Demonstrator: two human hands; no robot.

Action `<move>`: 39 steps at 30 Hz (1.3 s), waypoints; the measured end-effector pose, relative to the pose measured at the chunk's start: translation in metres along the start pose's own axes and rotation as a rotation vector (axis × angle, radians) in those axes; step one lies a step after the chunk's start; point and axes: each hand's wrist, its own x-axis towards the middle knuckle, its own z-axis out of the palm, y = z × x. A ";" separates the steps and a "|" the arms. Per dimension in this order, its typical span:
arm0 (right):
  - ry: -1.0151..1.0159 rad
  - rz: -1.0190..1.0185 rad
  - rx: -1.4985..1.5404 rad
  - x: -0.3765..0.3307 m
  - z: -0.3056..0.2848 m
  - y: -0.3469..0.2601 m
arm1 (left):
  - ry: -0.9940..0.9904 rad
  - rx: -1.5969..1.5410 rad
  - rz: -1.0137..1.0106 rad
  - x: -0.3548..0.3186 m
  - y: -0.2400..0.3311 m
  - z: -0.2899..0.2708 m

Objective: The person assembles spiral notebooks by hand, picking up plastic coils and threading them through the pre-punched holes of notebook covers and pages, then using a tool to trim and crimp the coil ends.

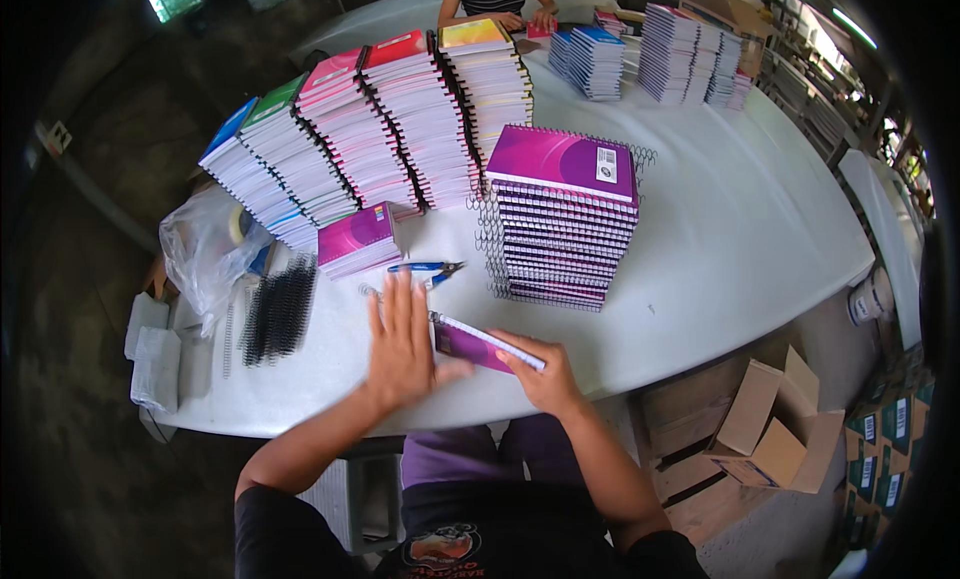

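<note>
My right hand (542, 371) grips a purple spiral notebook (475, 344) by its right end, near the table's front edge. The notebook is tilted, with its bound edge turned up. My left hand (405, 344) is open and slightly blurred, fingers spread, beside the notebook's left end; whether it touches the notebook I cannot tell. Just beyond my left fingers lie blue-handled pliers (425, 270). A tall stack of purple notebooks (565, 164), with wire coils sticking out at both sides, stands beyond my right hand. A smaller purple stack (358, 241) sits behind the pliers.
Tall stacks of blue, green, pink, red and yellow notebooks (400, 119) line the far left. Black coils (279, 309) lie at left near a plastic bag (205, 244). Another person's hands (530, 23) work across the table (720, 249). An open cardboard box (770, 429) is at right.
</note>
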 end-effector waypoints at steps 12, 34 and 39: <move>-0.016 -0.174 -0.061 -0.027 0.037 -0.004 | -0.162 0.007 0.154 -0.087 0.013 0.011; -0.105 -0.365 -0.154 -0.024 0.049 -0.006 | 0.306 0.037 0.245 -0.050 0.015 0.004; -0.053 -0.270 -0.185 -0.018 0.044 -0.008 | -0.023 -0.202 0.492 -0.096 0.039 0.013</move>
